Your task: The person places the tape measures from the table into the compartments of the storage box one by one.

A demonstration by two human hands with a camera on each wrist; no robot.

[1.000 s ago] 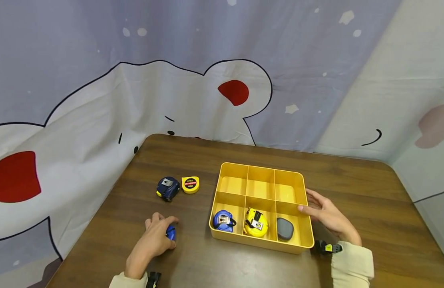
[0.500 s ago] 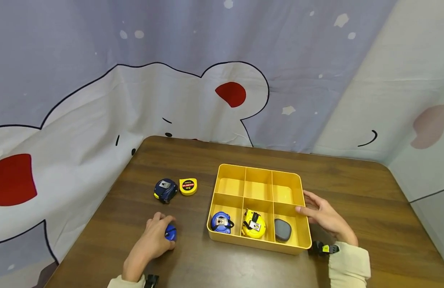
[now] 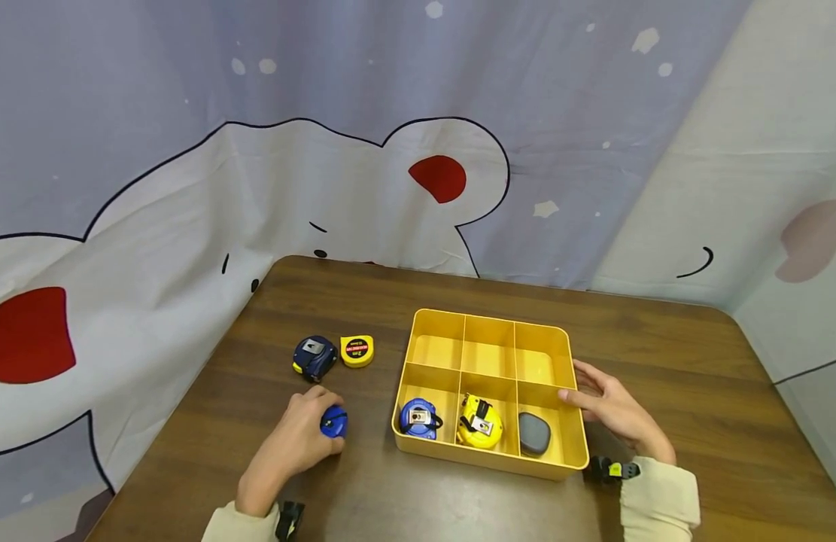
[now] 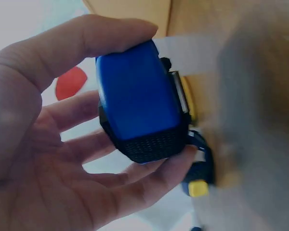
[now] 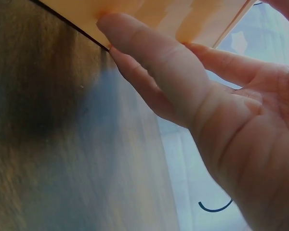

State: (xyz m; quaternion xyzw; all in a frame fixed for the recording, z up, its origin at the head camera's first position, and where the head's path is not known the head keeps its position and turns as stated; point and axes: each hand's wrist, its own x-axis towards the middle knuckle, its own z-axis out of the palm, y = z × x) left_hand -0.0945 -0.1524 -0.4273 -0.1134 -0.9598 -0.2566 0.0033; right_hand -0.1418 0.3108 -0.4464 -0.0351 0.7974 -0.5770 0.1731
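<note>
My left hand (image 3: 299,433) grips a blue and black tape measure (image 3: 334,421) at the left of the table; in the left wrist view the thumb and fingers wrap around the tape measure (image 4: 137,91). On the right, my right hand (image 3: 614,412) holds the right wall of a yellow divided box (image 3: 485,460), thumb over the rim and fingers outside. The box's front compartments hold a blue tape measure (image 3: 418,418), a yellow tape measure (image 3: 480,425) and a dark grey rounded-square object (image 3: 534,433), one in each.
A navy tape measure (image 3: 314,357) and a small yellow tape measure (image 3: 357,351) lie side by side beyond my left hand. Nothing sits in the box's back compartments. A patterned curtain (image 3: 323,165) hangs behind the wooden table (image 3: 688,361).
My left hand has moved slightly to the right and away from me, with the blue tape measure in its grip. The right hand and box stay in place.
</note>
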